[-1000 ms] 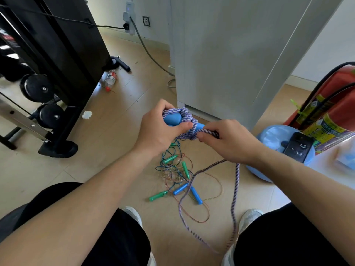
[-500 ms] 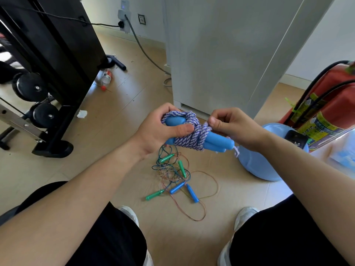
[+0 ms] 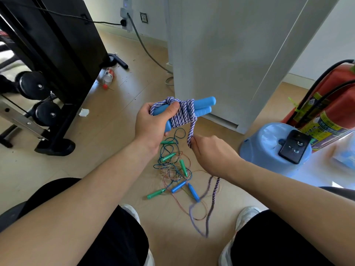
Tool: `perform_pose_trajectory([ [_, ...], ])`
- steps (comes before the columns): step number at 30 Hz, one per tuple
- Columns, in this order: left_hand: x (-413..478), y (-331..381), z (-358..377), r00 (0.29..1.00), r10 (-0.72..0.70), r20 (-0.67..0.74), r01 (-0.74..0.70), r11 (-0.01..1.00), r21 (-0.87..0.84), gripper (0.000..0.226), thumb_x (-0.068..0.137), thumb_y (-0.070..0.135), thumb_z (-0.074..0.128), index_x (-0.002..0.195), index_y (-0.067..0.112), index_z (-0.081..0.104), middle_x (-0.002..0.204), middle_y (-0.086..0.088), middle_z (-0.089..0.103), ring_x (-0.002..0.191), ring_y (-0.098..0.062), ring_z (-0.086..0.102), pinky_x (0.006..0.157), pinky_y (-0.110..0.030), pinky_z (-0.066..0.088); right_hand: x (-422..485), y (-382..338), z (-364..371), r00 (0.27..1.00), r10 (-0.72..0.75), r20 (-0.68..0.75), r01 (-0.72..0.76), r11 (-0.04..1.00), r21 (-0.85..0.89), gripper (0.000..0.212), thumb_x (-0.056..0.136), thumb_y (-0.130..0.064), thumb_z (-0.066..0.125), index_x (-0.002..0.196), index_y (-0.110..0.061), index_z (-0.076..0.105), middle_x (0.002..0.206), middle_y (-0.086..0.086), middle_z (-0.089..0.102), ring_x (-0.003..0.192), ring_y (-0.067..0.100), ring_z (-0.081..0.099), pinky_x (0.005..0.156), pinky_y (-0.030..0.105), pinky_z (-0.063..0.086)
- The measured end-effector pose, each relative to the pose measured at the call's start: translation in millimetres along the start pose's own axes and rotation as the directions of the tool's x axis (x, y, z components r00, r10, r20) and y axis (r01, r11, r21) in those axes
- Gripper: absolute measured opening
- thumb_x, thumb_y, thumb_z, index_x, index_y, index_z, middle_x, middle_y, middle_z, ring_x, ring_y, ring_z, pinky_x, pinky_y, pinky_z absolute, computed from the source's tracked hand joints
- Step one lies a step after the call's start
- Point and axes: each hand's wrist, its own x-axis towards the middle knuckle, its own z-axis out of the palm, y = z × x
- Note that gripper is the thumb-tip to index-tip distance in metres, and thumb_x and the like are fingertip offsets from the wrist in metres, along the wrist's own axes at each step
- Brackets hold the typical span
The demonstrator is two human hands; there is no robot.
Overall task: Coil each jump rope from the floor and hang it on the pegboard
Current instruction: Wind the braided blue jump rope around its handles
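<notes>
My left hand (image 3: 153,124) grips two blue handles (image 3: 203,106) of a purple-and-white braided jump rope, with several turns of the rope (image 3: 183,114) wound around them. My right hand (image 3: 211,154) is below and to the right, pinching the rope's free length, which runs taut from the coil down into my fingers. The loose tail (image 3: 215,191) hangs blurred below my right wrist. On the floor beneath lies a tangle of thin jump ropes (image 3: 173,169) with green and blue handles. No pegboard is in view.
A black weight machine (image 3: 53,54) stands at the left, a white cabinet (image 3: 230,54) ahead. At the right are a light blue stool (image 3: 269,143) with a phone (image 3: 294,146) on it and a red fire extinguisher (image 3: 326,104). A bottle (image 3: 108,74) lies on the floor.
My right hand dropped from beside the coil to below it, drawing the rope down taut. My left hand tilted the handles up to the right. The tail now hangs below my right wrist.
</notes>
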Motion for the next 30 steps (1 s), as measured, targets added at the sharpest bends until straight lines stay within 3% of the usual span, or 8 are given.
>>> perform_pose_trajectory([
  [2, -1, -4, 1, 0.999, -0.001, -0.054, 0.003, 0.999, 0.040, 0.037, 0.078, 0.032, 0.084, 0.093, 0.015, 0.056, 0.081, 0.000, 0.063, 0.060, -0.012, 0.057, 0.041, -0.022, 0.040, -2, -5, 1, 1.000, -0.022, 0.020, 0.025, 0.992, -0.126, 0.023, 0.105, -0.025, 0.032, 0.091, -0.014, 0.046, 0.067, 0.007, 0.052, 0.060, 0.032, 0.055, 0.060, 0.044, 0.053],
  [6, 4, -10, -2, 0.982, 0.138, -0.128, -0.100, 0.959, 0.266, 0.044, 0.073, 0.041, 0.086, 0.096, 0.018, 0.056, 0.088, 0.005, 0.066, 0.071, -0.011, 0.062, 0.060, -0.026, 0.048, -12, -24, 5, 0.991, -0.091, 0.100, 0.104, 0.984, -0.141, 0.017, 0.102, -0.028, 0.035, 0.097, -0.014, 0.043, 0.067, 0.004, 0.042, 0.064, 0.034, 0.049, 0.057, 0.039, 0.043],
  [11, 3, -12, -4, 0.947, 0.319, 0.033, -0.282, 0.781, 0.558, 0.044, 0.072, 0.039, 0.087, 0.094, 0.021, 0.053, 0.082, 0.013, 0.062, 0.070, 0.002, 0.058, 0.058, -0.007, 0.040, -12, -23, -10, 0.984, -0.176, 0.042, 0.178, 0.983, -0.047, 0.027, 0.103, -0.038, 0.036, 0.090, -0.018, 0.050, 0.078, 0.006, 0.056, 0.073, 0.034, 0.055, 0.064, 0.041, 0.048],
  [15, -2, -16, -4, 0.913, 0.329, 0.243, -0.408, 0.715, 0.567, 0.041, 0.072, 0.036, 0.088, 0.089, 0.023, 0.052, 0.077, 0.011, 0.062, 0.063, 0.004, 0.054, 0.055, -0.010, 0.039, -4, -3, -39, 0.977, -0.195, -0.087, 0.195, 0.981, -0.016, 0.024, 0.099, -0.041, 0.049, 0.080, -0.027, 0.056, 0.064, -0.005, 0.046, 0.067, 0.025, 0.044, 0.061, 0.035, 0.041],
  [17, -5, -15, -1, 0.889, 0.310, 0.337, -0.453, 0.702, 0.550, 0.041, 0.072, 0.038, 0.088, 0.089, 0.024, 0.054, 0.076, 0.011, 0.063, 0.063, 0.003, 0.054, 0.056, -0.011, 0.040, -1, 12, -51, 0.979, -0.152, -0.135, 0.160, 0.986, 0.045, 0.019, 0.095, -0.044, 0.057, 0.086, -0.031, 0.067, 0.064, -0.008, 0.051, 0.068, 0.021, 0.048, 0.063, 0.036, 0.044],
  [20, -11, -15, 4, 0.860, 0.303, 0.411, -0.494, 0.698, 0.518, 0.040, 0.071, 0.043, 0.088, 0.088, 0.024, 0.057, 0.072, 0.012, 0.064, 0.062, 0.001, 0.056, 0.057, -0.018, 0.047, 7, 34, -61, 0.978, -0.096, -0.184, 0.129, 0.977, 0.173, 0.016, 0.088, -0.046, 0.068, 0.078, -0.034, 0.066, 0.066, -0.011, 0.062, 0.067, 0.011, 0.056, 0.064, 0.032, 0.047],
  [25, -16, -12, 7, 0.867, 0.212, 0.452, -0.434, 0.767, 0.472, 0.054, 0.054, 0.055, 0.090, 0.085, 0.027, 0.057, 0.074, 0.016, 0.065, 0.065, -0.004, 0.059, 0.061, -0.030, 0.053, 15, 57, -66, 0.981, -0.074, -0.177, 0.121, 0.954, 0.273, 0.019, 0.080, -0.039, 0.080, 0.074, -0.030, 0.064, 0.057, -0.018, 0.059, 0.057, -0.002, 0.052, 0.054, 0.014, 0.035],
  [30, -17, -9, 5, 0.878, 0.113, 0.465, -0.314, 0.868, 0.384, 0.061, 0.049, 0.050, 0.095, 0.088, 0.022, 0.057, 0.082, 0.007, 0.067, 0.072, -0.009, 0.064, 0.062, -0.029, 0.056, 20, 70, -60, 0.988, -0.049, -0.147, 0.102, 0.918, 0.383, 0.021, 0.082, -0.041, 0.076, 0.071, -0.027, 0.064, 0.053, -0.011, 0.050, 0.053, 0.006, 0.039, 0.054, 0.023, 0.032],
])
